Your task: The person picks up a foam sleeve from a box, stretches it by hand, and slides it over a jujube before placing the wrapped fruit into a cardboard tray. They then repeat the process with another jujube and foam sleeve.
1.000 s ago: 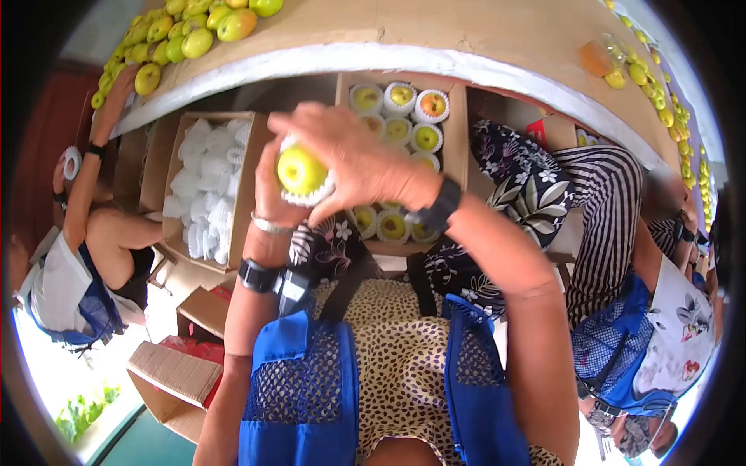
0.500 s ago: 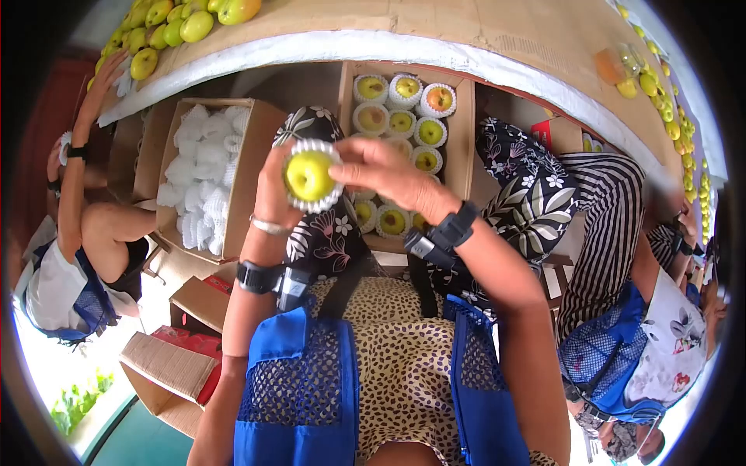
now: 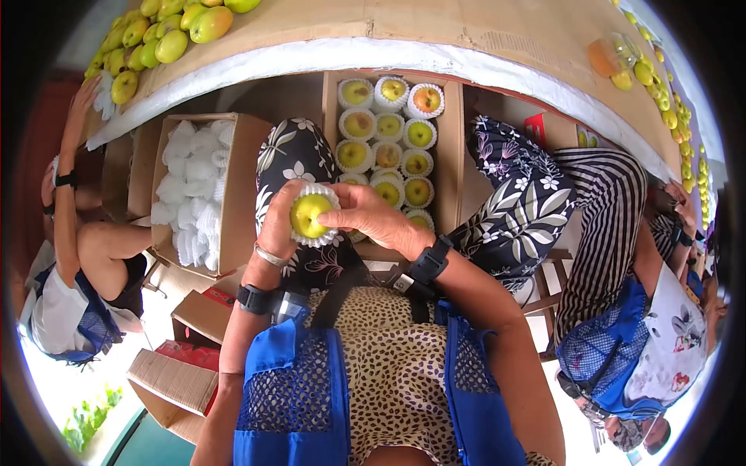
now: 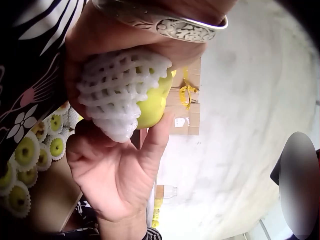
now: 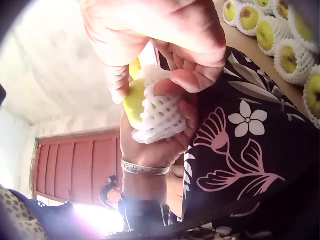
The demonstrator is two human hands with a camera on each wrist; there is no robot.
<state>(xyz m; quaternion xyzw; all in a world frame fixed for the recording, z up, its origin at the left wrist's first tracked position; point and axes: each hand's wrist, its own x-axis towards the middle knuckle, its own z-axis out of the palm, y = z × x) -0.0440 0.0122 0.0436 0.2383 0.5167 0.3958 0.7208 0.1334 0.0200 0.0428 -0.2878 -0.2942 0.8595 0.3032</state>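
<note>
A yellow-green apple (image 3: pixel 308 217) sits in a white foam net (image 5: pixel 159 112) in front of the person's lap, its top bare and facing up. My left hand (image 3: pixel 273 227) grips the netted apple from the left, fingers curled around the foam. From the right, my right hand (image 3: pixel 381 220) pinches it, with the thumb on the bare fruit at the net's edge and the fingers against the foam. In the left wrist view the foam net (image 4: pixel 122 92) covers most of the apple, leaving one side of yellow-green skin exposed.
Beyond the hands, a cardboard box (image 3: pixel 451 171) holds rows of netted apples. To the left stands a box (image 3: pixel 242 155) of white foam nets. Loose apples (image 3: pixel 171 46) lie on the cardboard-covered table (image 3: pixel 435 19). Other people sit on both sides.
Both hands have brought the apple lower, toward the lap. The right hand has gone from spread across the top to pinching the side. More of the apple box shows.
</note>
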